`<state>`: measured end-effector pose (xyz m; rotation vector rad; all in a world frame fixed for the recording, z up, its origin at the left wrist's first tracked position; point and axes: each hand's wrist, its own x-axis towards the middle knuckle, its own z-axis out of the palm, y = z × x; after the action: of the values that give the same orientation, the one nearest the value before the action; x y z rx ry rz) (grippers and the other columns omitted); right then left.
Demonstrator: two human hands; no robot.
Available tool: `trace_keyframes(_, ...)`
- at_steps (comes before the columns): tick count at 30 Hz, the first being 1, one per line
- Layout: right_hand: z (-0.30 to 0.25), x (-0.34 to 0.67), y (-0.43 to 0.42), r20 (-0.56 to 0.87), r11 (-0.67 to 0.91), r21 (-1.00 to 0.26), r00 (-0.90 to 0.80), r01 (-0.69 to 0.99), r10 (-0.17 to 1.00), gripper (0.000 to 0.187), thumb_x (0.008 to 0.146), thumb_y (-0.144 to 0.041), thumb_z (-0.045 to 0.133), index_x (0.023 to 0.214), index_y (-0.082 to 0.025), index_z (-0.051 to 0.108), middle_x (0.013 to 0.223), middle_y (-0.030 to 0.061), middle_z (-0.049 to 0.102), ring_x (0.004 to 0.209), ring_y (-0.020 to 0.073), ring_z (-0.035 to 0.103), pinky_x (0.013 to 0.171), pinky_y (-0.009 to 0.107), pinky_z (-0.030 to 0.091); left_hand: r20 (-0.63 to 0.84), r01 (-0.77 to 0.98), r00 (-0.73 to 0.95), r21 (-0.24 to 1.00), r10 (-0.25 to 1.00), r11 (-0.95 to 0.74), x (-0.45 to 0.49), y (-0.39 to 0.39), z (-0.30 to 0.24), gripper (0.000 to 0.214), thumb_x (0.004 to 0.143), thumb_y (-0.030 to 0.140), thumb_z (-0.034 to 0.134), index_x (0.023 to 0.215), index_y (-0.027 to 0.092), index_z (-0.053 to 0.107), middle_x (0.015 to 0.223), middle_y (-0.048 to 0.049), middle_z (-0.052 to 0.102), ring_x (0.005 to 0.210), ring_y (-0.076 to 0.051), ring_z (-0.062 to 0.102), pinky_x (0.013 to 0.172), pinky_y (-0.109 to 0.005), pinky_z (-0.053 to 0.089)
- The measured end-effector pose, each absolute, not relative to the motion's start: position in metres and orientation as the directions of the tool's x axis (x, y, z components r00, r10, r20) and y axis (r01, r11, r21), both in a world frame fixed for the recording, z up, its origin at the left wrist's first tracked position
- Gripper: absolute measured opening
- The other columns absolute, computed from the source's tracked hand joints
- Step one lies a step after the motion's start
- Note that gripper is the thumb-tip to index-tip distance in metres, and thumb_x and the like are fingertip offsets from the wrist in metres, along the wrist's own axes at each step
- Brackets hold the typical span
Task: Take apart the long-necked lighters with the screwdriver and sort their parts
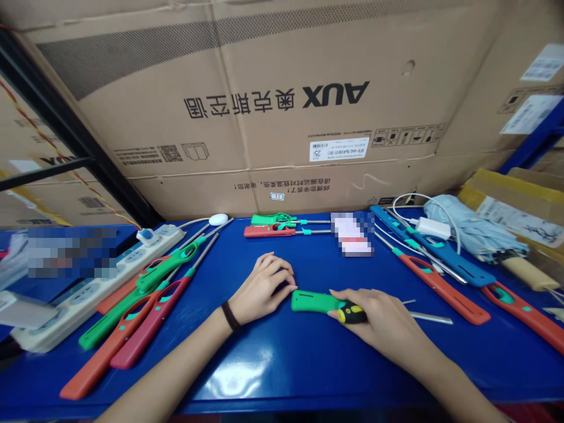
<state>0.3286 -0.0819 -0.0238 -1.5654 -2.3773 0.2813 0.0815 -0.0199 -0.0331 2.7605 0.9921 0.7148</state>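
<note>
A green long-necked gas lighter [314, 301] lies on the blue table, its handle toward the left and its metal tube showing beyond my right hand. My right hand [379, 320] is closed round a yellow-and-black screwdriver [352, 313] and rests over the lighter's trigger end. A thin shaft tip pokes out past that hand; the rest is hidden by the palm. At the lighter's butt end, my left hand [267, 286] has its fingers curled, with thumb and fingertips together against the corner of the handle.
To the left, several orange, green and red lighters [152, 311] lean by a white power strip [127, 267]. A green and a red lighter [269, 231] lie behind, near a blurred pale item [352, 235]. Blue and orange lighters [445, 288], a folded umbrella [476, 229] and cardboard boxes [282, 153] surround.
</note>
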Motion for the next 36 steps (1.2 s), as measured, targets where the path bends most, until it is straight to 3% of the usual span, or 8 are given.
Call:
trace_keyframes(5,-0.024,0.32,-0.075,0.209,0.425,-0.374,-0.372,0.824,0.905,0.028,0.084,-0.035,0.059,0.11,-0.026,0.063,0.099,0.0036,0.073,0.087,0.024,0.069,0.075,0.036,0.054,0.41,0.632,0.585,0.309,0.699,-0.71,0.076,-0.015,-0.034,0.012,0.092,0.024,0.05,0.09,0.018,0.06,0.098,-0.0048,0.061,0.095,-0.018,0.053,0.094,-0.042,0.037)
trace_keyframes(11,-0.015,0.35,-0.075,0.158,0.247,-0.47,-0.195,0.847,0.968,0.016,0.09,-0.036,0.049,0.1,-0.03,0.059,0.09,-0.0014,0.072,0.082,0.0224,0.069,0.062,0.03,0.053,0.377,0.523,0.678,0.356,0.632,-0.774,0.089,-0.032,-0.025,0.016,0.089,0.031,0.056,0.101,0.02,0.058,0.103,-0.003,0.062,0.102,-0.016,0.055,0.108,-0.045,0.024)
trace_keyframes(15,-0.014,0.379,-0.078,0.187,0.313,-0.407,-0.258,0.858,0.948,0.019,0.089,-0.028,0.046,0.101,-0.029,0.061,0.1,0.0019,0.067,0.081,0.02,0.068,0.065,0.029,0.053,0.325,0.481,0.739,0.357,0.59,-0.801,0.099,-0.04,-0.028,0.035,0.083,0.04,0.063,0.112,0.023,0.056,0.111,-0.0034,0.062,0.107,-0.019,0.054,0.111,-0.048,0.018)
trace_keyframes(19,-0.019,0.389,-0.084,0.174,0.318,-0.334,-0.274,0.887,0.946,0.02,0.086,-0.039,0.053,0.1,-0.029,0.065,0.104,0.0032,0.063,0.076,0.0199,0.068,0.064,0.03,0.054,0.325,0.466,0.753,0.351,0.573,-0.812,0.1,-0.04,-0.031,0.027,0.088,0.031,0.058,0.114,0.024,0.056,0.107,-0.0018,0.066,0.101,-0.017,0.057,0.111,-0.049,0.014)
trace_keyframes(23,-0.025,0.384,-0.087,0.122,0.323,-0.321,-0.299,0.89,0.946,0.02,0.084,-0.04,0.058,0.099,-0.029,0.065,0.105,0.0021,0.064,0.078,0.0202,0.068,0.062,0.029,0.054,0.354,0.458,0.75,0.333,0.559,-0.825,0.098,-0.04,-0.026,0.032,0.081,0.027,0.062,0.113,0.022,0.056,0.1,-0.0012,0.067,0.092,-0.017,0.059,0.111,-0.05,0.013)
trace_keyframes(26,-0.025,0.373,-0.088,0.117,0.359,-0.34,-0.34,0.869,0.933,0.018,0.085,-0.037,0.057,0.099,-0.028,0.065,0.1,0.0015,0.065,0.078,0.0197,0.068,0.066,0.029,0.053,0.355,0.47,0.765,0.263,0.538,-0.842,0.102,-0.045,-0.023,0.035,0.078,0.03,0.064,0.112,0.022,0.057,0.097,-0.0009,0.066,0.089,-0.017,0.059,0.109,-0.049,0.019)
trace_keyframes(32,-0.012,0.345,-0.101,0.028,0.466,-0.378,-0.493,0.8,0.87,0.017,0.082,-0.018,0.057,0.095,-0.026,0.063,0.09,-0.0008,0.066,0.075,0.0168,0.067,0.064,0.025,0.047,0.306,0.576,0.768,0.056,0.563,-0.816,0.125,-0.08,-0.032,0.046,0.082,0.054,0.057,0.109,0.017,0.055,0.094,-0.0064,0.06,0.092,-0.024,0.056,0.095,-0.048,0.035)
trace_keyframes(36,-0.001,0.333,-0.119,-0.076,0.433,-0.459,-0.52,0.776,0.851,0.011,0.076,-0.025,0.063,0.087,-0.026,0.062,0.084,-0.0024,0.068,0.077,0.0181,0.065,0.066,0.025,0.045,0.303,0.572,0.796,-0.09,0.524,-0.816,0.135,-0.108,-0.036,0.027,0.082,0.042,0.061,0.084,0.016,0.053,0.079,-0.004,0.058,0.078,-0.023,0.056,0.076,-0.038,0.046)
